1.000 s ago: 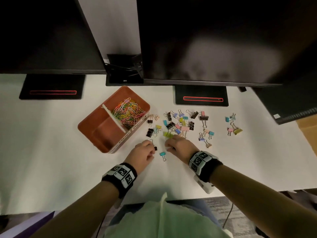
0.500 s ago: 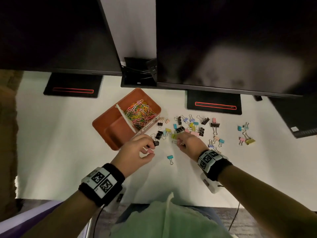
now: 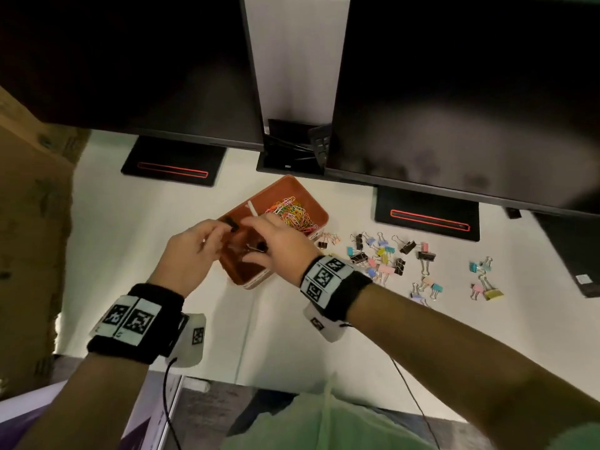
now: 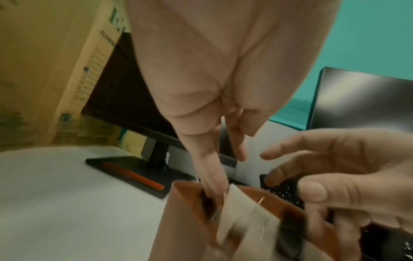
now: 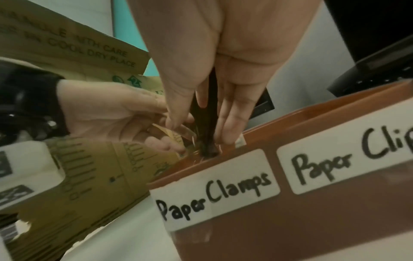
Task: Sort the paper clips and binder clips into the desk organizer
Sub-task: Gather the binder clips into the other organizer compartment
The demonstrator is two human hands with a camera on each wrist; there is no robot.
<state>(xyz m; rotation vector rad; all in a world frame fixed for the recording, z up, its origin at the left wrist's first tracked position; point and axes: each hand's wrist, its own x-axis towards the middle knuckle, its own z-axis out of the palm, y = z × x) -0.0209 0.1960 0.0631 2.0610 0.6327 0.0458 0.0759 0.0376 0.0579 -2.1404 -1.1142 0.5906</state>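
The brown desk organizer (image 3: 253,282) stands on the white table, its far compartment full of coloured paper clips (image 3: 292,212). Labels on its wall (image 5: 290,220) read "Paper Clamps" and "Paper Cli". Both hands hover over the near "Paper Clamps" compartment. My left hand (image 3: 224,230) has straight fingers, with a black binder clip (image 3: 232,224) just off its fingertips, blurred in the left wrist view (image 4: 208,203). My right hand (image 3: 256,251) also has straight fingers (image 5: 223,137), and a second black binder clip (image 5: 209,150) sits just below them at the rim. Several loose binder clips (image 3: 383,258) lie to the right.
Two dark monitors (image 3: 454,92) overhang the back of the table on black stand bases (image 3: 428,219) with red lines. A cardboard box (image 3: 29,222) stands at the left. A smaller group of clips (image 3: 483,280) lies far right, near a dark slab (image 3: 578,254).
Both hands have left the clip pile and moved left and away to above the organizer's near compartment, each bringing a black binder clip. Their fingers have straightened.
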